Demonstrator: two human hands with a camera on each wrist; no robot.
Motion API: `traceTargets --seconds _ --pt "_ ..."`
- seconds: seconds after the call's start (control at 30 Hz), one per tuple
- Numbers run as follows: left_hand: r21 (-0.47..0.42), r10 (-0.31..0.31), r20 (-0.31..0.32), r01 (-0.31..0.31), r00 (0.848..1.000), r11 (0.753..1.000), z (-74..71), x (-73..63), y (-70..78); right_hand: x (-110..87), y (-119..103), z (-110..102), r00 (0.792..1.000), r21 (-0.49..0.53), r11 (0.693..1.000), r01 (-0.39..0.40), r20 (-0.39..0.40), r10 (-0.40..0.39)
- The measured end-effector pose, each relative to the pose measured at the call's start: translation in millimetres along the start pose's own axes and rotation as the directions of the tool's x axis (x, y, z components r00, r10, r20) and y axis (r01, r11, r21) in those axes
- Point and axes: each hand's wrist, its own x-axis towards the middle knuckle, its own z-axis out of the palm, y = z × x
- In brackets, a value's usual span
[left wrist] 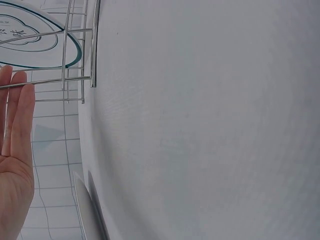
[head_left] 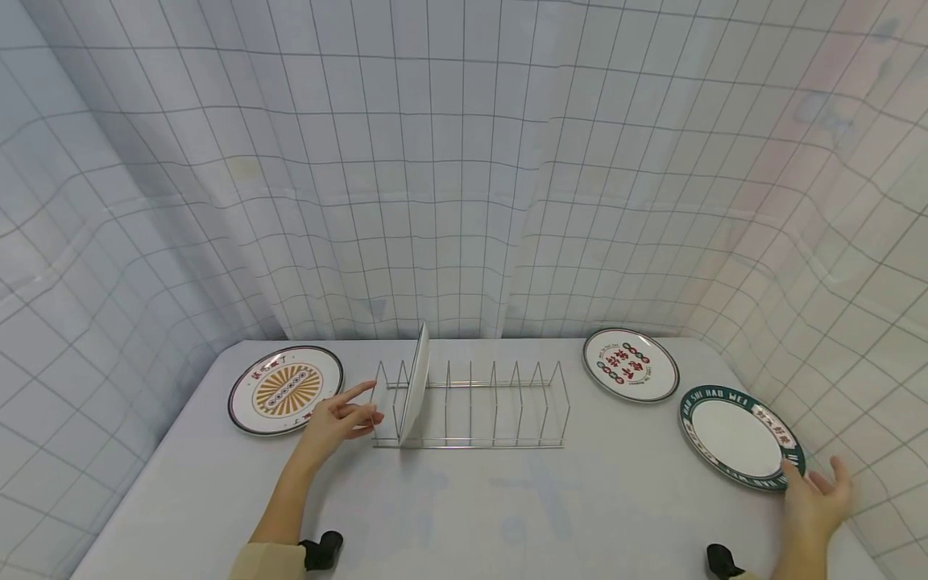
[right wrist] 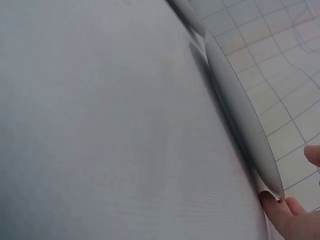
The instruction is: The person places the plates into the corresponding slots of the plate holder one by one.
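Note:
A wire dish rack (head_left: 471,443) stands mid-table with one plate (head_left: 416,387) upright near its left end. That plate's green-lined face (left wrist: 37,55) shows through the wires in the left wrist view. My left hand (head_left: 337,423) touches the rack's left end with fairly straight fingers. On the right lies a green-rimmed plate (head_left: 739,439). My right hand (head_left: 818,499) is at its near right edge, thumb and fingers spread apart. From the right wrist, fingertips (right wrist: 270,202) meet the lower edge of that plate (right wrist: 245,115), while the thumb stays off it.
A plate with an orange sunburst (head_left: 286,391) lies left of the rack. Another plate with red lettering (head_left: 631,365) lies at the back right. Gridded white curtains (head_left: 464,201) enclose the white table (head_left: 471,515) at the back and sides.

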Motion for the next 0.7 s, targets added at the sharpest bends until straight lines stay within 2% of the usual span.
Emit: traceTargets --seconds 0.07,0.37,0.57,0.7 --pt "0.000 0.003 0.002 -0.003 1.000 1.000 -0.1 -0.1 0.0 0.9 2.4 1.2 1.000 -0.004 1.000 -0.025 0.019 0.025" --pt "0.022 0.013 0.002 -0.013 1.000 1.000 0.6 -1.2 -0.1 23.0 15.8 0.4 0.982 0.122 0.978 -0.167 0.104 0.155" --pt "0.021 0.016 0.005 -0.016 1.000 1.000 0.8 -1.4 0.9 31.6 16.5 -7.5 0.943 0.237 0.928 -0.287 0.242 0.230" --pt "0.019 0.015 0.004 -0.015 1.000 1.000 0.8 -1.6 1.6 34.7 19.6 -14.6 0.907 0.343 0.874 -0.345 0.362 0.216"
